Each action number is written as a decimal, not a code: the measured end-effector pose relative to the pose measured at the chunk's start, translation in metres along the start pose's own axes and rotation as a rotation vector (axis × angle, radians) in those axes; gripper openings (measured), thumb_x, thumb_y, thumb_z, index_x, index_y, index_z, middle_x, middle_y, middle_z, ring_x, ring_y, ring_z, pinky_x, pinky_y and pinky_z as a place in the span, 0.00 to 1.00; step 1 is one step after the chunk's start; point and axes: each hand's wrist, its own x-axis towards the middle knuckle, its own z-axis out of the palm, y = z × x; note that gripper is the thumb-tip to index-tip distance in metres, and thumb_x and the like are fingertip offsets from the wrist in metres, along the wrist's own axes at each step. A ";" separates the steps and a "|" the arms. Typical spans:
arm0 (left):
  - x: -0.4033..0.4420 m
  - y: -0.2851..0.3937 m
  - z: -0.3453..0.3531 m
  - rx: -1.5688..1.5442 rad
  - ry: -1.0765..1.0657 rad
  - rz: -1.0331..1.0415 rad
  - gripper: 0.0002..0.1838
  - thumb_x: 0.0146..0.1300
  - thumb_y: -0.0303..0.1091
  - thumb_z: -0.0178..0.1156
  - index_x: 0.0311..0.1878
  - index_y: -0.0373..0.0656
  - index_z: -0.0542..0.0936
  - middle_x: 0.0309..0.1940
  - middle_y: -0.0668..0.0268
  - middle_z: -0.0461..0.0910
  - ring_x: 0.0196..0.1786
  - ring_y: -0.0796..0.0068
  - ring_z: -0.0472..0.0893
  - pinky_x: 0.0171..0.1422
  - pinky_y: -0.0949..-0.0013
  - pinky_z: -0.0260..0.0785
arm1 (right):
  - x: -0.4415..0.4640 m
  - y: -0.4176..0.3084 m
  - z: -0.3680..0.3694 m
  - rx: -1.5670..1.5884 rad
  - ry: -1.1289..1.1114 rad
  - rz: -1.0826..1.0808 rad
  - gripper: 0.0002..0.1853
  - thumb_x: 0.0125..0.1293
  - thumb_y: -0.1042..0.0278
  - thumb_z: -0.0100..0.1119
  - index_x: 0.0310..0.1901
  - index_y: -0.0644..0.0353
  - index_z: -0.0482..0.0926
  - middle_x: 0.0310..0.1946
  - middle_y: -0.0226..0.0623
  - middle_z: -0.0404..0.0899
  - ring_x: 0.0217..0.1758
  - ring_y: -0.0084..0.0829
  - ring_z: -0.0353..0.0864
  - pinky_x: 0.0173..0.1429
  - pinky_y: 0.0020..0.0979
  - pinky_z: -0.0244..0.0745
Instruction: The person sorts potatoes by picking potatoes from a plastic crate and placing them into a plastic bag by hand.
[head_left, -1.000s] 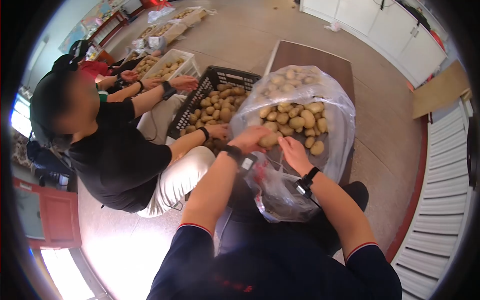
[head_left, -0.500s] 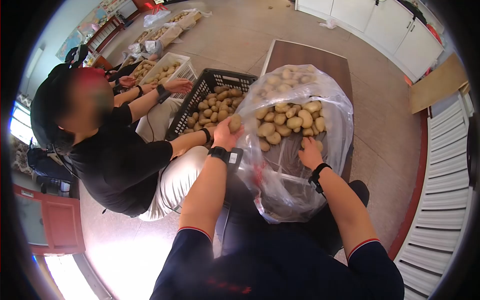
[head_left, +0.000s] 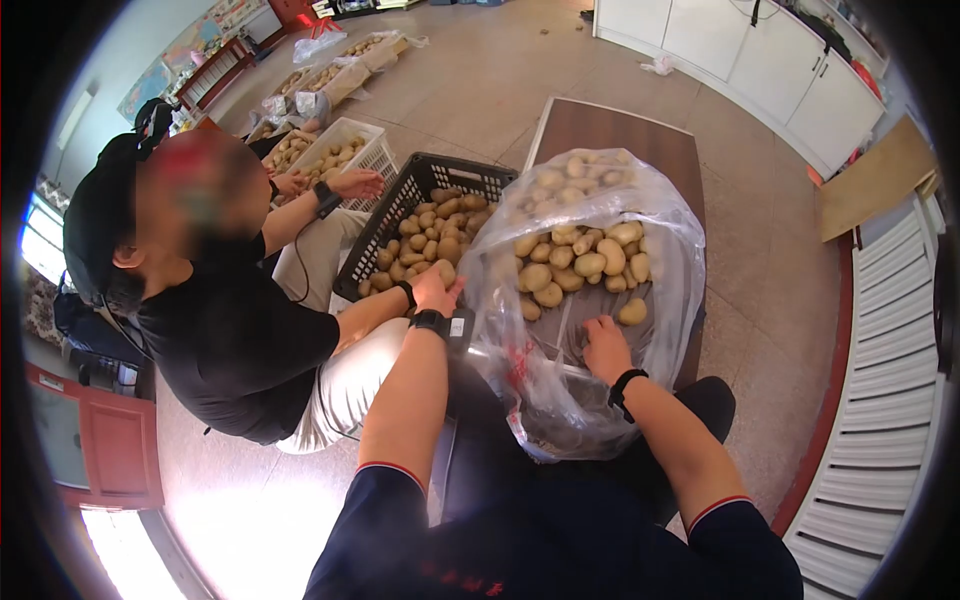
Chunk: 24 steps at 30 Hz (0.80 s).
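Note:
My left hand is closed on a potato at the near edge of the black crate, which holds many potatoes. The clear plastic bag lies open on a brown table, with a heap of potatoes inside. Within the bag's mouth, my right hand rests low with its fingers bent down, and what is under the fingertips is hidden. A single potato lies just beyond it, not touched.
A person in a black shirt sits close on the left, one arm near the black crate. Behind it stands a white crate of potatoes, with more potato boxes farther back. White cabinets line the back right.
My left hand has carried a potato from the bag's mouth leftward to the black crate. My right hand has let go of the potato at the right and drawn back toward me.

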 end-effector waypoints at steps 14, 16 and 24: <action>0.000 -0.004 -0.017 0.719 -0.145 0.184 0.13 0.65 0.43 0.56 0.42 0.43 0.76 0.38 0.58 0.79 0.40 0.59 0.81 0.40 0.57 0.77 | 0.006 0.009 0.015 0.377 0.105 0.135 0.21 0.57 0.65 0.56 0.53 0.60 0.74 0.46 0.49 0.77 0.50 0.48 0.77 0.54 0.42 0.73; -0.008 0.010 0.010 -0.223 0.179 -0.190 0.11 0.66 0.37 0.54 0.48 0.43 0.73 0.41 0.60 0.75 0.38 0.62 0.79 0.37 0.59 0.79 | 0.010 0.007 0.016 0.448 0.095 0.191 0.21 0.59 0.65 0.56 0.54 0.60 0.74 0.44 0.46 0.79 0.45 0.45 0.80 0.50 0.41 0.75; -0.074 0.034 0.057 0.133 -0.371 -0.125 0.18 0.67 0.44 0.54 0.55 0.45 0.71 0.44 0.65 0.78 0.30 0.71 0.78 0.28 0.71 0.67 | 0.029 -0.042 -0.012 1.445 -0.183 0.370 0.20 0.64 0.69 0.55 0.58 0.65 0.71 0.37 0.34 0.76 0.33 0.25 0.77 0.33 0.26 0.73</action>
